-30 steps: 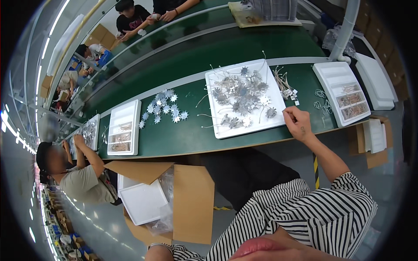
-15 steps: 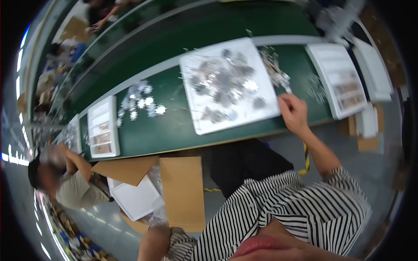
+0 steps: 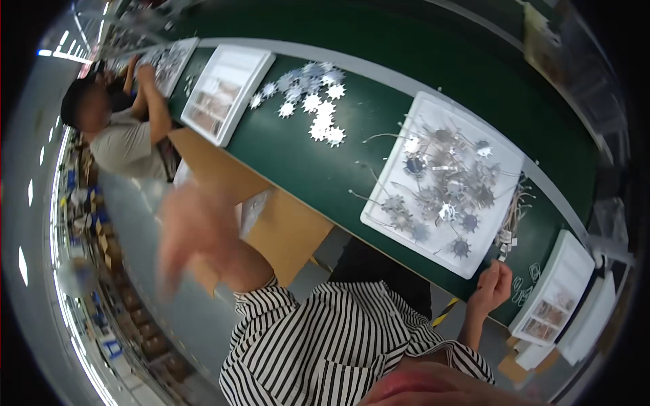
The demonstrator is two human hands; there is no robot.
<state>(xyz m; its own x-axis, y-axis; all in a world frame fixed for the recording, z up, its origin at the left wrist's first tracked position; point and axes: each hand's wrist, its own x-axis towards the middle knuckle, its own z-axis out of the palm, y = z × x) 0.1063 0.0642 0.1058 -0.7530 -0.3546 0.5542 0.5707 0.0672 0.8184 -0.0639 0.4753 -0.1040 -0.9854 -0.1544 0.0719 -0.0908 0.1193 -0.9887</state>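
My left hand (image 3: 200,227), smeared by motion, is raised away from the bench over the open cardboard box at the left; its fingers are too blurred to read. At the bench's front edge my right hand (image 3: 492,287) is closed, fingers curled; what they hold, if anything, is hidden. Beside it lies a bundle of pale cables (image 3: 513,220) with white connectors. A white tray (image 3: 379,218) bears a heap of silvery star-shaped metal pieces (image 3: 443,183), several with thin wires trailing over the rim. More shiny star-shaped pieces (image 3: 311,101) lie in a pile on the green bench (image 3: 298,149).
White divided boxes stand on the bench, one at the left (image 3: 230,88) and one at the right (image 3: 555,291). Small pale loops (image 3: 525,287) lie near the right one. The cardboard box (image 3: 288,233) stands below the bench. A co-worker (image 3: 128,128) stands at the far left.
The view has swung toward the left, so the bench appears turned. My left hand has risen from low beside the cardboard box. My right hand remains closed near the tray's corner.
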